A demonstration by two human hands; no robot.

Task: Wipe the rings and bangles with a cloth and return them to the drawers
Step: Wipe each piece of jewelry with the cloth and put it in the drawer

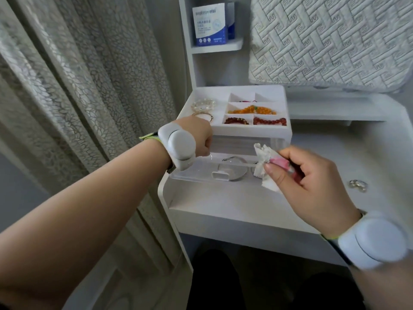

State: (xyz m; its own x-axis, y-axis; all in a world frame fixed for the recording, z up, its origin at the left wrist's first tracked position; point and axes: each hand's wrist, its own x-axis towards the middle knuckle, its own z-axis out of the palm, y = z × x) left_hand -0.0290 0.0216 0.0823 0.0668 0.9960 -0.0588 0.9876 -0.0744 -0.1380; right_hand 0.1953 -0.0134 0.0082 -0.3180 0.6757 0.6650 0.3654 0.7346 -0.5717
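Note:
A white jewellery box (283, 135) stands on the white desk, its clear lower drawer (196, 175) pulled open. Silver bangles (233, 159) lie inside the drawer. My left hand (196, 137) reaches down over the drawer's left back corner with its fingers curled. A thin silver bangle arc (209, 155) shows just beneath them, and the rest is hidden by the hand. My right hand (312, 182) pinches a crumpled white and pink cloth (267, 163) above the drawer's right end. Small silver rings (357, 185) lie on the desk to the right.
The box's top tray holds orange beads (252, 110), red bead bracelets (269, 121), a clear bead bracelet (202, 104) and a gold bangle (206, 116). A patterned curtain (89, 86) hangs on the left. A blue box (210, 23) sits on a shelf; a quilted cover (330, 41) is behind.

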